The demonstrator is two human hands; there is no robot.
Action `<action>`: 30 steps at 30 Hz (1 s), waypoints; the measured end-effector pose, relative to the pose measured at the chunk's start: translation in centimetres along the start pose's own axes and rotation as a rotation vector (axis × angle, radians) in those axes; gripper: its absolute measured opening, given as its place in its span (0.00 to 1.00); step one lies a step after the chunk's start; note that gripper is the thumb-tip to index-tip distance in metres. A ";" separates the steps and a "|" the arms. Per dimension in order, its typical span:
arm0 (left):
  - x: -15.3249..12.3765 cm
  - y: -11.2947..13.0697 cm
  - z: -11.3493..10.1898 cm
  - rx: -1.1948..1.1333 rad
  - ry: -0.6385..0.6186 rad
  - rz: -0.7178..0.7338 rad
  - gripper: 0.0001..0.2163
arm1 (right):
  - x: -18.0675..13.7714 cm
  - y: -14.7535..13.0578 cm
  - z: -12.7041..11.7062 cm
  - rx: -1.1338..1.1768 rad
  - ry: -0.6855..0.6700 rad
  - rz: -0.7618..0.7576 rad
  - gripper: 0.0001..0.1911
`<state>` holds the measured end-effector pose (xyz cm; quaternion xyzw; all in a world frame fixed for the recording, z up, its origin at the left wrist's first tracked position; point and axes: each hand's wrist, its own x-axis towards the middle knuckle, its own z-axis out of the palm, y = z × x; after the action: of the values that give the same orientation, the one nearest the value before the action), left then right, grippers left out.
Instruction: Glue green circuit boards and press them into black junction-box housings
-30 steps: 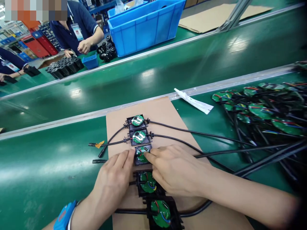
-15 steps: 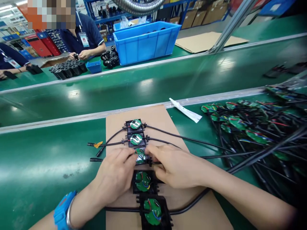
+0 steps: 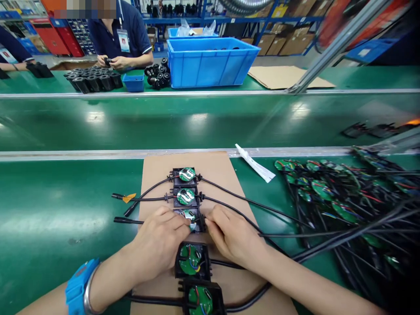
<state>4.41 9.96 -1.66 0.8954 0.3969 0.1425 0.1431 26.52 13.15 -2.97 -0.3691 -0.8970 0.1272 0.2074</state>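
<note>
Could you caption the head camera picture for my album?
Left hand and right hand at the middle black case, one of five lined up on cardboard.

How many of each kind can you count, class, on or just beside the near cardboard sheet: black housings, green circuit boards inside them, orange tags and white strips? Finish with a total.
Black housings: 5
Green circuit boards in them: 5
Orange tag: 1
White strip: 1
Total: 12
</note>
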 end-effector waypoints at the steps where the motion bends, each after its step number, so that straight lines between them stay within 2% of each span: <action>1: 0.0 0.0 0.0 0.006 -0.001 0.002 0.13 | -0.1 0.2 0.1 0.036 -0.007 0.012 0.11; 5: 0.0 0.2 0.1 0.014 -0.056 -0.034 0.17 | 0.4 0.7 -0.5 0.070 -0.152 -0.009 0.11; 10: 0.4 0.9 0.1 0.071 -0.071 -0.039 0.26 | 1.0 0.5 -0.9 -0.106 -0.265 -0.098 0.11; 15: 1.1 1.4 0.1 0.149 -0.111 -0.076 0.18 | 0.3 0.3 -0.1 -0.219 -0.229 -0.179 0.13; 18: 0.7 1.2 0.1 0.147 -0.079 -0.062 0.21 | 0.0 0.4 0.1 -0.204 -0.147 -0.159 0.14; 21: 0.2 0.9 0.3 0.148 -0.046 -0.039 0.26 | 0.1 0.6 0.0 -0.079 -0.081 -0.066 0.14; 26: 0.4 1.3 0.4 0.213 -0.090 0.014 0.23 | 0.6 0.5 -0.1 0.227 0.017 0.041 0.07; 30: 0.3 1.8 0.5 0.194 -0.097 0.002 0.23 | 0.8 0.4 -0.5 0.279 -0.054 0.054 0.08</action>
<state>6.01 8.96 -1.45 0.9113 0.4006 0.0602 0.0743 26.50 14.01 -2.42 -0.3573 -0.8655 0.2662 0.2288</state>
